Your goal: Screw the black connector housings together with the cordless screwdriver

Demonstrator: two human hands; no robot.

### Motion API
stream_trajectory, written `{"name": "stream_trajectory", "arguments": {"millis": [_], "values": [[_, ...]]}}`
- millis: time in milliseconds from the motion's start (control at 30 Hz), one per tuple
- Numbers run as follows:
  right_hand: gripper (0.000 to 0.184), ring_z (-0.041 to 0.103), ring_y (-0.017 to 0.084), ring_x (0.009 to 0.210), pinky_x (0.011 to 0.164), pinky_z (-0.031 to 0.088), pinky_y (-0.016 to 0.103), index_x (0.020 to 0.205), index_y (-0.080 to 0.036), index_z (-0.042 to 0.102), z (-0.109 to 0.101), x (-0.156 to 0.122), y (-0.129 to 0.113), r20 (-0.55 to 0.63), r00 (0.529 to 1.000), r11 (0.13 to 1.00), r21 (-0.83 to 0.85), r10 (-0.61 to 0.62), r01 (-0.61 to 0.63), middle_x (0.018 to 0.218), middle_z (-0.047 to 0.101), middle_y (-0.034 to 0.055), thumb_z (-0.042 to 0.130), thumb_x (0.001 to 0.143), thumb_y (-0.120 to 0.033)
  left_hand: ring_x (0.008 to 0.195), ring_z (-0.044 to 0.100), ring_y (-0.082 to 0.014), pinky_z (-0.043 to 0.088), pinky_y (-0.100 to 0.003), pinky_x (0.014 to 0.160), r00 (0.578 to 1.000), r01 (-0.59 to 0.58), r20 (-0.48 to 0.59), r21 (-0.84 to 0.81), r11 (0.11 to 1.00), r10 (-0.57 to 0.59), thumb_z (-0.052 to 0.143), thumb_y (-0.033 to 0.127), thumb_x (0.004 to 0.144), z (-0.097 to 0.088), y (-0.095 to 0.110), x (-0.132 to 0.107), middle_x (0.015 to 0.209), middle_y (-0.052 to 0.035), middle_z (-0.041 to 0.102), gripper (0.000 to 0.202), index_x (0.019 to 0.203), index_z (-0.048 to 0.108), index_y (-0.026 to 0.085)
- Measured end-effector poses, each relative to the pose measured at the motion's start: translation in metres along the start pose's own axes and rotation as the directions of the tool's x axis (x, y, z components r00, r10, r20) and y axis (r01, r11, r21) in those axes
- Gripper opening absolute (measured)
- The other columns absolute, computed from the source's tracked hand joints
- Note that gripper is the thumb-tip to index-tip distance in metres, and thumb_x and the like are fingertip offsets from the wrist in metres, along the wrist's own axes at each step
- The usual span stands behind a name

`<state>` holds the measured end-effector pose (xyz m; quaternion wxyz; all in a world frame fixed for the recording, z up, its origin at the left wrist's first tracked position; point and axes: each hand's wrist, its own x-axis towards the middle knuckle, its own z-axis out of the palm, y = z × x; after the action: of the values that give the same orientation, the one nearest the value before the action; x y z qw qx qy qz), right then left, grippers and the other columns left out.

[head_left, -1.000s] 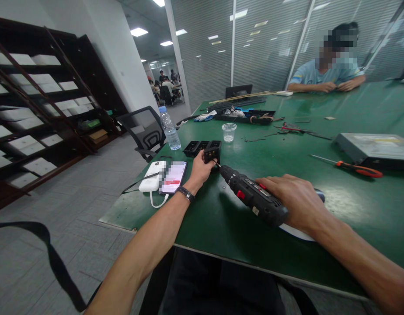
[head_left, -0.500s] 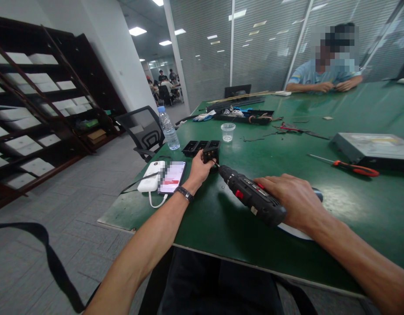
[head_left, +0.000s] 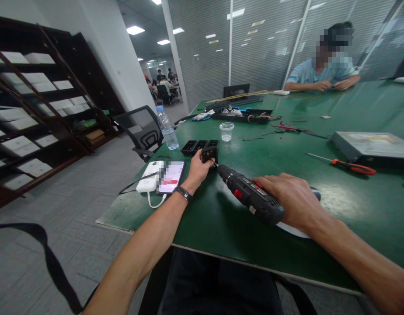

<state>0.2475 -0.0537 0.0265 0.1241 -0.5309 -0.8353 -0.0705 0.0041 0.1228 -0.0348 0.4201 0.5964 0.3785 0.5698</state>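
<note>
My left hand [head_left: 198,168] is closed around a small black box part [head_left: 210,154] on the green table [head_left: 254,236]. My right hand [head_left: 291,197] grips a black cordless screwdriver [head_left: 249,194] with red buttons. Its bit touches the side of the black box part. Just behind that part lies a black tray with several compartments [head_left: 199,146].
A phone [head_left: 171,176] and a white power bank [head_left: 150,181] lie left of my hand. A water bottle [head_left: 166,128], a plastic cup [head_left: 226,131], an orange-handled screwdriver [head_left: 344,164] and a grey metal drive [head_left: 369,144] are on the table. A person sits at the far side.
</note>
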Motion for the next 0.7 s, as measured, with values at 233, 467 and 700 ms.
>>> {"name": "stream_trajectory", "arguments": {"millis": [233,467,700], "values": [[0.034,0.063,0.024,0.079,0.072,0.039,0.037,0.115,-0.021,0.071,-0.0048,0.0023,-0.0023,0.052,0.998,1.0,0.008,0.025,-0.026,0.101,0.077,0.0076,0.063,0.082,-0.026,0.092,0.066,-0.0185,0.053,-0.034,0.092,1.0,0.01,-0.007,0.016,1.0,-0.01,0.077,0.013,0.072,0.0001,0.0009,0.0,0.096,-0.0035,0.07,0.031,0.099,0.064,0.017],[0.032,0.061,0.023,0.077,0.072,0.037,0.036,0.113,-0.021,0.07,-0.0012,-0.0004,-0.0008,0.005,1.0,1.0,0.011,-0.001,0.001,0.095,0.076,0.0067,0.062,0.082,-0.024,0.093,0.067,-0.0189,0.054,-0.035,0.092,1.0,0.011,-0.007,0.022,1.0,-0.011,0.077,0.013,0.072,0.0003,0.0034,-0.0013,0.096,-0.0039,0.07,0.031,0.101,0.065,0.017],[0.035,0.061,0.022,0.076,0.072,0.036,0.035,0.116,-0.022,0.069,0.0016,-0.001,0.0014,-0.011,1.0,1.0,-0.002,-0.009,0.009,0.097,0.076,0.0059,0.063,0.082,-0.023,0.095,0.067,-0.0192,0.055,-0.035,0.093,1.0,0.009,0.001,0.023,1.0,-0.009,0.077,0.013,0.074,0.0005,0.0035,-0.0016,0.098,-0.0043,0.071,0.03,0.102,0.065,0.017]]}}
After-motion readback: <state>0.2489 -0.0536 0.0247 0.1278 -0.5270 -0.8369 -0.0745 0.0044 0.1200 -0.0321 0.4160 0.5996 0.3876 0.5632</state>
